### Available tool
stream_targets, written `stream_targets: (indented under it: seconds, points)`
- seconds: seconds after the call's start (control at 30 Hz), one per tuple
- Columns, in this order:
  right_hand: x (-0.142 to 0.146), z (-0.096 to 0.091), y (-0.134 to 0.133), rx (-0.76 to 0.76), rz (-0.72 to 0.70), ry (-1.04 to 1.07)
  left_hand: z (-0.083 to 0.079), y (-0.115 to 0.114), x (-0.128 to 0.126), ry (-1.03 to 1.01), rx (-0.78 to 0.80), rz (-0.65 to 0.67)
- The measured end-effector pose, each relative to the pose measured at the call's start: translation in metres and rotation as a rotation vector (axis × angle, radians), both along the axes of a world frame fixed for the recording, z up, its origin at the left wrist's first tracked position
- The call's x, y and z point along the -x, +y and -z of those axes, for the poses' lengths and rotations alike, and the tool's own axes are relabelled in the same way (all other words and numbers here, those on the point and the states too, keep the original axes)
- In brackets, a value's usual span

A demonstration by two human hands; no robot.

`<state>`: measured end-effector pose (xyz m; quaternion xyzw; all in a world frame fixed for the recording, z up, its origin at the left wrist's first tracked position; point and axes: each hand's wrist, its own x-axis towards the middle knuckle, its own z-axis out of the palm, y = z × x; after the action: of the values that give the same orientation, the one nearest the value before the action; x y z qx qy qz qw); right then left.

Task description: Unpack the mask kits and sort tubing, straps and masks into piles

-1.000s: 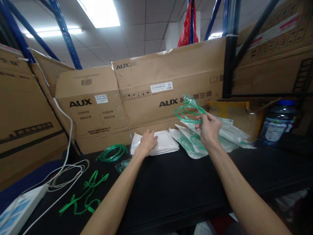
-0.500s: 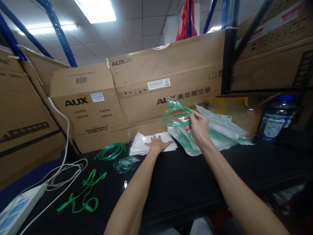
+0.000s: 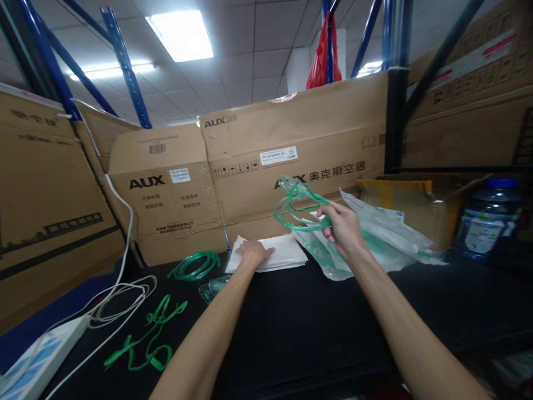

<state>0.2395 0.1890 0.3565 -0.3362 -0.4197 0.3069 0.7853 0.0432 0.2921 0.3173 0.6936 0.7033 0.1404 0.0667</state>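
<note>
My right hand [image 3: 343,225] is closed on a coil of green oxygen tubing [image 3: 287,219], held in the air over the back of the table. A clear mask-like plastic piece [image 3: 291,186] hangs at the coil's top. My left hand [image 3: 253,254] lies on the left part of a stack of white sheets [image 3: 289,253], thumb apart and the other fingers partly hidden. Beside it, a second green tubing coil [image 3: 195,266] rests on the table. A clear mask [image 3: 214,288] shows partly behind my left forearm. Green elastic straps [image 3: 156,333] lie nearer, at left.
Clear plastic packs with green contents [image 3: 375,250] lie right of the sheets. Behind them is an opened carton [image 3: 437,211], with a blue-capped bottle [image 3: 487,222] at right. A white power strip [image 3: 45,355] and cable occupy the left. Large cardboard panels [image 3: 250,183] stand behind.
My left hand has slid left across the white sheets, its fingers less spread. My right hand still holds the tubing coil. The view has tilted up and turned slightly left.
</note>
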Motion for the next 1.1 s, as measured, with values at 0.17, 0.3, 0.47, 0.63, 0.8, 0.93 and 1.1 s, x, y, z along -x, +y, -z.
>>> stream_targets:
  seconds: [0.17, 0.3, 0.47, 0.63, 0.8, 0.93, 1.1]
  points:
    - [-0.001, -0.005, -0.019, 0.105, -0.178, -0.084, -0.029, -0.030, 0.021, -0.187, -0.213, 0.222]
    - [0.006, 0.011, -0.050, 0.209, -0.313, -0.179, -0.046, -0.072, 0.062, -0.393, -0.255, 0.366]
    - [0.020, 0.055, -0.081, 0.420, -0.559, -0.348, -0.036, -0.128, 0.096, -0.798, -0.120, 0.530]
    - [0.026, 0.089, -0.088, 0.535, -0.600, -0.417, -0.011, -0.149, 0.088, -0.463, 0.084, 0.708]
    - [0.019, 0.095, -0.093, 0.526, -0.430, -0.829, 0.008, -0.144, 0.077, -0.390, 0.181, 0.723]
    - [0.014, 0.076, -0.102, 0.220, -0.156, -1.165, 0.006, -0.143, 0.078, -0.414, 0.132, 0.733]
    - [0.029, 0.066, -0.093, 0.101, -0.219, -1.252, 0.003, -0.146, 0.079, -0.347, 0.016, 0.794]
